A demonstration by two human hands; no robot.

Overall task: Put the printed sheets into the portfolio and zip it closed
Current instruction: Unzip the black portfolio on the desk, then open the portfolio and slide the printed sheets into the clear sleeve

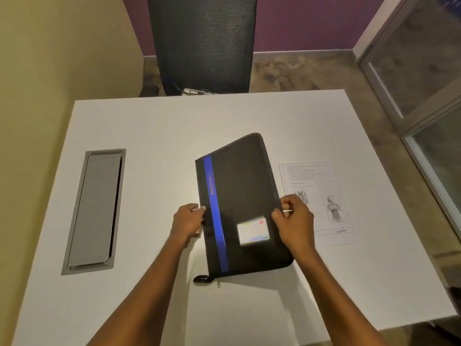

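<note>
left hand (187, 221) grips spine edge | right hand (292, 218) pinches opposite edge | portfolio (242, 196): black textured fabric, blue stripe, rounded corners | printed sheets (324, 191): flat beside it on smooth white desk (149, 136)

The flat white rectangular worktop (154, 136) carries a black zippered fabric portfolio with a blue stripe (239, 196), a printed white paper sheet (321, 196) just beside it, and a grey recessed cable hatch (93, 211).
</note>
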